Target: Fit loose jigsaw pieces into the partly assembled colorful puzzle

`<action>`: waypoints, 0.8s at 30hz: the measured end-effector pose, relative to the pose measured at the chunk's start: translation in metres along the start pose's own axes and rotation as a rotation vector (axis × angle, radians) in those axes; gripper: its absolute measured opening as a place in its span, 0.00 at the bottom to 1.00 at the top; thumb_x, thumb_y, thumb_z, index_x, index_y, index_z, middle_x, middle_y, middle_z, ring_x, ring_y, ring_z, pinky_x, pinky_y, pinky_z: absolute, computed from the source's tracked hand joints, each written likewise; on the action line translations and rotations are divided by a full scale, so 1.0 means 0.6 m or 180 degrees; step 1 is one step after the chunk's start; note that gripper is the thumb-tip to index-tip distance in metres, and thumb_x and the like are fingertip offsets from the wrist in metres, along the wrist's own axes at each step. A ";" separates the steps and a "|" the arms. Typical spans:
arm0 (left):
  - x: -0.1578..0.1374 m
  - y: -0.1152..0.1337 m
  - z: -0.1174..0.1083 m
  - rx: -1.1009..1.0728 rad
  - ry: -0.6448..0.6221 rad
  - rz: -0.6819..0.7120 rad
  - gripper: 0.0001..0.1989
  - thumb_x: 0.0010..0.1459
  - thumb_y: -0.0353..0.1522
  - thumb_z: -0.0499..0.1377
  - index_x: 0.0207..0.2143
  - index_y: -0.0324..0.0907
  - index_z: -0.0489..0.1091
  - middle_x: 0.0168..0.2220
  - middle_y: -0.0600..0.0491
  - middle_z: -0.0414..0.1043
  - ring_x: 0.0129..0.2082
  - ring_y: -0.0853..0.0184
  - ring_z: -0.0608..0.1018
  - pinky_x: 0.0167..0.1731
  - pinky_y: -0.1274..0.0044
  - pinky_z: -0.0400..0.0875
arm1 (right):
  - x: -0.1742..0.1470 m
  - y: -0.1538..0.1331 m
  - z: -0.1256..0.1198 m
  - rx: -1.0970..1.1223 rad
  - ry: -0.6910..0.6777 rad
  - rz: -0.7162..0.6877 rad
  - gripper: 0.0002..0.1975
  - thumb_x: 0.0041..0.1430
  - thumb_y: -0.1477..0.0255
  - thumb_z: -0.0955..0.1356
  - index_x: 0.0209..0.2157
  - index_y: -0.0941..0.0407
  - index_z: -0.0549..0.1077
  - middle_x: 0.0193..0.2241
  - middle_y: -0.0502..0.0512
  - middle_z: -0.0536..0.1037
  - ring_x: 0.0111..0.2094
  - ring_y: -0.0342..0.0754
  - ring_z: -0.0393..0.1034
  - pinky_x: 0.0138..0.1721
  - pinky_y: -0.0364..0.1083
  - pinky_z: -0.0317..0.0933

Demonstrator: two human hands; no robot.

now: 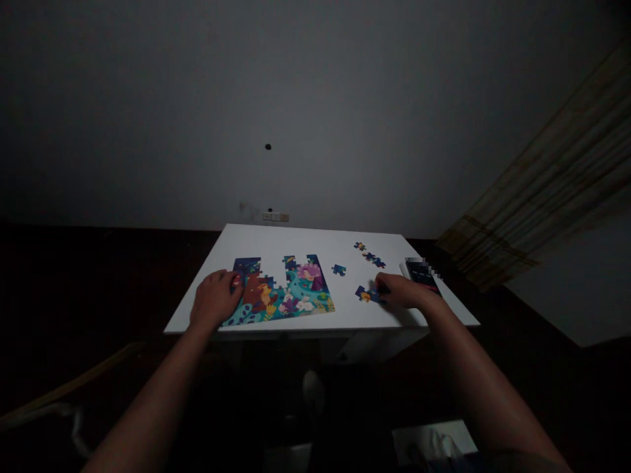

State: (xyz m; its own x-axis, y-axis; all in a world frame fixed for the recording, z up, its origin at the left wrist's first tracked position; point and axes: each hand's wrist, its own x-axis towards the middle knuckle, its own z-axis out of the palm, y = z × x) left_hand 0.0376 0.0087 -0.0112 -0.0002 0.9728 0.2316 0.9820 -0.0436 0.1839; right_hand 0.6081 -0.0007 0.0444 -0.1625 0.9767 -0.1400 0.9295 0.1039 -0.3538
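Observation:
A jigsaw puzzle with a colourful animal picture lies partly assembled on the white table, with gaps along its far edge. My left hand rests over the puzzle's left edge, fingers laid down on it and holding nothing. To the right, my right hand pinches a dark blue puzzle piece at the table surface; the fingertips partly hide it. Touching or just beside that piece is a blue and yellow puzzle piece. A single blue piece lies between the puzzle and my right hand.
Several loose pieces form a slanting row towards the back right of the white table. A dark-screened device lies near the right edge, beyond my right wrist. A wall stands behind, and a curtain hangs on the right.

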 end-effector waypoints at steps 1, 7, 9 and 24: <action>-0.001 0.001 0.000 -0.0005 0.0006 -0.0007 0.29 0.76 0.45 0.51 0.66 0.43 0.79 0.69 0.37 0.76 0.69 0.43 0.76 0.69 0.54 0.71 | 0.009 -0.013 -0.005 0.0115 0.0109 -0.0074 0.10 0.56 0.73 0.77 0.41 0.49 0.82 0.42 0.60 0.88 0.42 0.57 0.83 0.44 0.51 0.73; -0.004 0.006 -0.006 -0.0038 -0.0006 0.0000 0.27 0.75 0.43 0.53 0.66 0.43 0.79 0.69 0.37 0.76 0.69 0.43 0.75 0.69 0.54 0.70 | 0.127 -0.156 0.004 0.1001 0.0701 -0.0799 0.20 0.67 0.71 0.74 0.59 0.53 0.82 0.46 0.59 0.88 0.45 0.54 0.83 0.49 0.50 0.74; -0.006 0.007 -0.008 -0.0057 -0.0002 -0.0008 0.26 0.76 0.43 0.53 0.66 0.43 0.79 0.69 0.37 0.76 0.69 0.44 0.75 0.69 0.55 0.70 | 0.179 -0.210 0.022 0.1096 0.0689 -0.0971 0.18 0.67 0.73 0.74 0.57 0.54 0.84 0.47 0.59 0.88 0.45 0.54 0.83 0.50 0.49 0.74; -0.010 0.014 -0.014 -0.0133 -0.0032 -0.0135 0.24 0.75 0.42 0.55 0.66 0.46 0.79 0.71 0.38 0.74 0.70 0.43 0.73 0.68 0.53 0.69 | 0.316 -0.281 0.088 0.0184 0.0204 -0.1132 0.22 0.63 0.79 0.73 0.57 0.55 0.87 0.46 0.62 0.90 0.47 0.57 0.84 0.54 0.51 0.72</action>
State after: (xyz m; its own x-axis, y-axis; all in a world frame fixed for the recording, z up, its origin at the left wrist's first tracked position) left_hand 0.0445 0.0009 -0.0032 -0.0395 0.9762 0.2131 0.9723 -0.0116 0.2333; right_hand 0.4028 0.1571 0.0288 -0.4493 0.8914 0.0587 0.7982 0.4301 -0.4219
